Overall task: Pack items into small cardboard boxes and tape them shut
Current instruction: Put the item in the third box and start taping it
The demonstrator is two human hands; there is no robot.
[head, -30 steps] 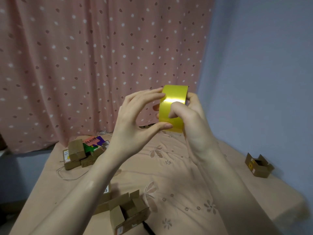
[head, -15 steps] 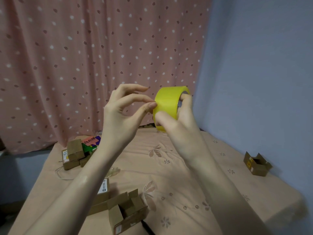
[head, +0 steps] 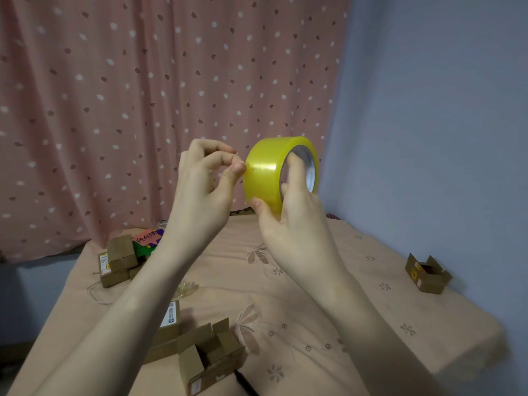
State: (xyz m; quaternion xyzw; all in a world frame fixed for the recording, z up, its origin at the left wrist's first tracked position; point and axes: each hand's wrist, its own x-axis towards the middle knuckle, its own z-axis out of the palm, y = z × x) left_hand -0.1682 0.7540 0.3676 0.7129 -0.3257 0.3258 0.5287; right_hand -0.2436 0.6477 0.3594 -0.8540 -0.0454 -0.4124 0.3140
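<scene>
Step in hand: locating the free end of the tape before any box is sealed
Tape roll [head: 264, 174]: yellow-tinted packing tape, held up in the air at chest height in front of the curtain [head: 143, 95], well above the bed surface [head: 314, 281]; its core axis runs roughly left to right, the open core facing right
Right hand [head: 297, 224]: grips the roll, fingers hooked through the core, thumb pressed on the outer winding at the lower left
Left hand [head: 200, 190]: fingers curled, thumb tip and forefinger tip brought together at the left face of the roll, touching the outer winding; whether they pinch a lifted tape end cannot be told
Key relation: the roll lies just right of the left hand's fingertips; the winding's surface faces that hand, so the left hand is the one placed to peel
Next move, judged: peel tape leftward, away from the roll, while the right hand lets the roll turn
Open box, near [head: 211, 358]: flaps up, on the bed below the left forearm
Open box, far right [head: 427, 274]: by the wall, well apart
Closed boxes [head: 118, 260]: stacked at the far left of the bed
</scene>
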